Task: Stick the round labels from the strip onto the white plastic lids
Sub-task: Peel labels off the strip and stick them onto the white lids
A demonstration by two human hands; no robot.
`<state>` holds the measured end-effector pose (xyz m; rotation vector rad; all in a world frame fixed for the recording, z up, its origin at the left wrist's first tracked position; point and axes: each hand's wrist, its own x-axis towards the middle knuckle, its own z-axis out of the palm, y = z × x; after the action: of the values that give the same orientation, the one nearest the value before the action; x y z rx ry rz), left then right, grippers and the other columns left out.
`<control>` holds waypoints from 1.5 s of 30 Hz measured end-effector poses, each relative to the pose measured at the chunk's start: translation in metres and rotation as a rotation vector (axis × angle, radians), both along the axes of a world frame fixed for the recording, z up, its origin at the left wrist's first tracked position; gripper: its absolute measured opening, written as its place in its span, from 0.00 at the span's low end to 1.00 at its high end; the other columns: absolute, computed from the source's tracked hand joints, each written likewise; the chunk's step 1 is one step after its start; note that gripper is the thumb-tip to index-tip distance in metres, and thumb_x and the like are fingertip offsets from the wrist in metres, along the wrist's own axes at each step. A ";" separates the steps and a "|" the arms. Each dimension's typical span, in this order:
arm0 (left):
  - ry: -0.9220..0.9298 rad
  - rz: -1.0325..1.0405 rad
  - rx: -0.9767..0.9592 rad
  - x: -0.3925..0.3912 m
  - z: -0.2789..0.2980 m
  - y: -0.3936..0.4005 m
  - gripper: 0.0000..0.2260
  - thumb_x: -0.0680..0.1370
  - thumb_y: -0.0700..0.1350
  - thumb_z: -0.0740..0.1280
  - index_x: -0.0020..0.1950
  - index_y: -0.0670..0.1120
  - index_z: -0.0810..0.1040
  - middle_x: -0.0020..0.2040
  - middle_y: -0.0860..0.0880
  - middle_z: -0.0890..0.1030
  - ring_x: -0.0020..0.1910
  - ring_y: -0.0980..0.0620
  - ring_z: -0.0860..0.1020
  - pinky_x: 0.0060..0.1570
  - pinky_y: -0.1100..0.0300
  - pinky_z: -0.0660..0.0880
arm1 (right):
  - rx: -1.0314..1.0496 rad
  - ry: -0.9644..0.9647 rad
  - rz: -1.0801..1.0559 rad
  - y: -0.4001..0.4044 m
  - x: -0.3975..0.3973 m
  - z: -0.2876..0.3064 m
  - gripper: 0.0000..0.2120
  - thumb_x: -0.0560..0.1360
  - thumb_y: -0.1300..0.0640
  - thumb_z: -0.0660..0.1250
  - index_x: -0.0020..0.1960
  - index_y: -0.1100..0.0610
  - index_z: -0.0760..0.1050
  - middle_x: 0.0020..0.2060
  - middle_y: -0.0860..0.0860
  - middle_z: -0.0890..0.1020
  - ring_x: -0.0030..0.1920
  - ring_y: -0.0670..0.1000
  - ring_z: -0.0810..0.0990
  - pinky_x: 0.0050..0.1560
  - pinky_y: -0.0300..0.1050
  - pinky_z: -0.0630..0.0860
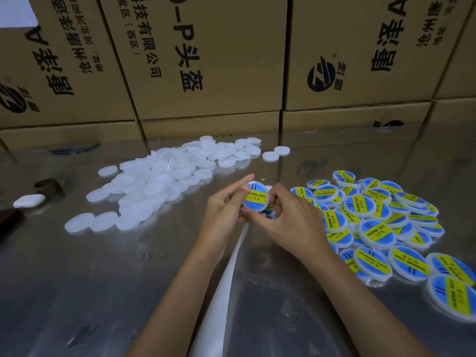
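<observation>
Holding one labelled lid (255,199) up over the middle of the steel desk (128,292), both hands meet around it. Left hand (226,212) fingers curl at the lid's left edge, thumb (244,190) pressed on the label's upper left. Right hand (288,217) fingers curl at the lid's right and lower edge, pinching it. Label face is blue with a yellow band reading SOLDERING PASTE, tilted toward the camera. White label strip (226,279) runs from under the hands toward the near edge, passing between the forearms; a blue label on it peeks out just below the held lid.

Containers: stacked cardboard boxes (206,60) line the far side, all closed, contents not visible.

Pile of plain white lids (159,176) lies loose on the desk, far left of the hands; two more lids (275,153) sit apart at far centre. Pile of labelled lids (381,222) spreads right of the right hand, some overlapping, label side up. White earbud case (28,200) at far left edge, brown tape roll (49,186) just behind it.
</observation>
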<state>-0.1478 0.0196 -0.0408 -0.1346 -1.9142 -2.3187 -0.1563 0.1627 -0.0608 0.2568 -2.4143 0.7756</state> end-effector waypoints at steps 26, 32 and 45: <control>-0.131 0.525 0.004 -0.028 -0.022 -0.056 0.09 0.80 0.36 0.64 0.54 0.44 0.83 0.40 0.50 0.86 0.38 0.52 0.81 0.32 0.66 0.77 | 0.037 -0.096 -0.323 0.037 -0.013 0.002 0.21 0.72 0.54 0.68 0.64 0.54 0.76 0.62 0.52 0.76 0.67 0.57 0.67 0.63 0.54 0.60; -0.034 0.955 -0.821 -0.037 -0.036 -0.090 0.19 0.78 0.35 0.64 0.69 0.42 0.75 0.69 0.40 0.73 0.70 0.40 0.67 0.69 0.46 0.65 | 0.198 0.041 -0.093 0.001 -0.005 -0.009 0.14 0.71 0.54 0.67 0.55 0.54 0.78 0.57 0.49 0.78 0.61 0.54 0.73 0.60 0.52 0.63; -0.069 0.869 -1.369 -0.070 -0.045 -0.145 0.14 0.82 0.39 0.59 0.61 0.36 0.80 0.55 0.33 0.82 0.60 0.35 0.77 0.78 0.45 0.50 | 0.056 -0.071 0.066 -0.005 -0.014 -0.010 0.13 0.75 0.59 0.65 0.59 0.57 0.75 0.59 0.50 0.77 0.57 0.55 0.75 0.56 0.50 0.71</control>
<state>-0.2182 -0.1252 -0.0861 0.5294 -2.4630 -0.3097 -0.1700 0.1575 -0.0708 0.3373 -2.5083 0.7590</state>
